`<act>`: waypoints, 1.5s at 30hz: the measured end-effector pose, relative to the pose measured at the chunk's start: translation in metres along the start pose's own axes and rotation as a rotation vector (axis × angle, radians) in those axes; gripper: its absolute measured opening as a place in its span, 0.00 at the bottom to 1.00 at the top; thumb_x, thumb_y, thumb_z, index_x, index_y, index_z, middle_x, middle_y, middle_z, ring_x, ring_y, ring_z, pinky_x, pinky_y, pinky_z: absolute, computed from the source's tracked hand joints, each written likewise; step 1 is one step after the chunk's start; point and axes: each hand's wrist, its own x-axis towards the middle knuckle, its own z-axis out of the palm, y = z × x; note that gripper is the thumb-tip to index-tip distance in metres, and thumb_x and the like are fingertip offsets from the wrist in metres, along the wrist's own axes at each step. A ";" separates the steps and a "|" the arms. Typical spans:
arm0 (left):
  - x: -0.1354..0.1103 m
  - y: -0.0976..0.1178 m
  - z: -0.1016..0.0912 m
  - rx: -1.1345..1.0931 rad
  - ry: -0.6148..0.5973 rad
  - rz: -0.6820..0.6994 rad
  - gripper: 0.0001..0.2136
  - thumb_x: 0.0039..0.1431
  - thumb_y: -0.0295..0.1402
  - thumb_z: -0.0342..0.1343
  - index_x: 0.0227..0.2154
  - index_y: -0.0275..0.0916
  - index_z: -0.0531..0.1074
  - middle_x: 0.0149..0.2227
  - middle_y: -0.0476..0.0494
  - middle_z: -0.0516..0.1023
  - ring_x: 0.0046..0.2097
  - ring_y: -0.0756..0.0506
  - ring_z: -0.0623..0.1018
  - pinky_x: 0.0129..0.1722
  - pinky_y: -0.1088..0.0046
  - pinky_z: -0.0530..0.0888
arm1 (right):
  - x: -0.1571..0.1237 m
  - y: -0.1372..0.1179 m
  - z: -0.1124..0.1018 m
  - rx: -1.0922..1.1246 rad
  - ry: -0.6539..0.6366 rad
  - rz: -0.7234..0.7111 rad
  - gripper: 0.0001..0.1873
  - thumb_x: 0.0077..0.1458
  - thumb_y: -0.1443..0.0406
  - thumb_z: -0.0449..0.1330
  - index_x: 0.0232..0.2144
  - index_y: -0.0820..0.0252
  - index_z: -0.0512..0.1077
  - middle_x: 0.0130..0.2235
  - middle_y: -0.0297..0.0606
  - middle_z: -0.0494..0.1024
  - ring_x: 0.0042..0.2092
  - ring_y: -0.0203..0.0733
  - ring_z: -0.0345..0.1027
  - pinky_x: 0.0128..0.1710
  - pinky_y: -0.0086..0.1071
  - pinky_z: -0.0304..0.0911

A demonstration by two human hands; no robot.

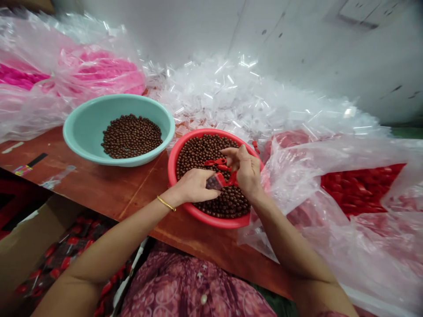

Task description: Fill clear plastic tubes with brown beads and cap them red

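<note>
I've got the left hand [194,187] pinching a small clear pouch [214,182] over the red basin [172,174], while the right hand [246,171] closes on a red plastic strip [228,167] at the pouch's top. Main risk: the thin film is slippery, so a weak pinch could drop the pouch among the brown balls [211,152]. Loose plastic sheeting [291,176] pressed against the basin could also snag the right wrist and shift the basin.
</note>
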 end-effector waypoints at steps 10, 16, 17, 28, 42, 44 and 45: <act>-0.003 0.008 -0.002 0.203 -0.198 0.075 0.04 0.41 0.31 0.54 0.23 0.36 0.70 0.21 0.47 0.71 0.23 0.49 0.67 0.25 0.74 0.62 | -0.011 0.001 0.024 0.142 -0.410 0.277 0.44 0.55 0.39 0.27 0.64 0.56 0.50 0.62 0.38 0.60 0.64 0.40 0.52 0.64 0.39 0.47; -0.004 0.006 0.002 0.378 -0.079 0.090 0.07 0.43 0.34 0.55 0.27 0.38 0.71 0.23 0.45 0.75 0.27 0.45 0.73 0.27 0.73 0.66 | -0.010 -0.004 0.027 -0.008 -0.400 0.068 0.44 0.55 0.38 0.34 0.63 0.57 0.53 0.66 0.35 0.52 0.67 0.40 0.41 0.67 0.40 0.37; -0.005 0.007 0.004 0.383 -0.047 0.105 0.06 0.44 0.34 0.55 0.26 0.38 0.71 0.23 0.46 0.75 0.27 0.46 0.73 0.27 0.73 0.66 | -0.009 -0.007 0.028 0.033 -0.413 0.107 0.43 0.57 0.40 0.30 0.63 0.57 0.54 0.65 0.35 0.55 0.66 0.39 0.46 0.65 0.40 0.43; -0.181 -0.052 -0.033 0.309 0.473 -0.470 0.09 0.48 0.48 0.54 0.27 0.52 0.70 0.19 0.64 0.73 0.21 0.48 0.72 0.24 0.71 0.69 | -0.002 0.034 -0.089 -0.789 -0.370 -0.306 0.16 0.51 0.67 0.53 0.41 0.60 0.76 0.42 0.43 0.78 0.43 0.47 0.70 0.48 0.42 0.63; -0.135 -0.021 -0.071 0.689 0.373 -0.089 0.11 0.59 0.40 0.48 0.32 0.41 0.72 0.31 0.45 0.79 0.33 0.45 0.78 0.36 0.70 0.73 | -0.020 0.071 -0.080 -0.922 -0.302 -0.436 0.11 0.55 0.68 0.49 0.34 0.60 0.71 0.30 0.43 0.77 0.34 0.46 0.68 0.39 0.39 0.61; -0.088 0.005 -0.077 0.735 0.333 0.003 0.12 0.61 0.39 0.46 0.32 0.40 0.73 0.31 0.44 0.79 0.34 0.45 0.77 0.38 0.70 0.71 | -0.021 0.070 -0.079 -0.909 -0.327 -0.446 0.12 0.55 0.68 0.49 0.33 0.60 0.72 0.30 0.43 0.77 0.33 0.46 0.68 0.38 0.38 0.61; -0.065 0.012 -0.079 0.751 0.314 0.026 0.13 0.61 0.38 0.45 0.33 0.39 0.73 0.32 0.43 0.78 0.36 0.45 0.76 0.39 0.69 0.71 | -0.022 0.068 -0.078 -0.904 -0.356 -0.452 0.12 0.54 0.69 0.49 0.32 0.59 0.72 0.29 0.43 0.77 0.33 0.45 0.68 0.37 0.38 0.62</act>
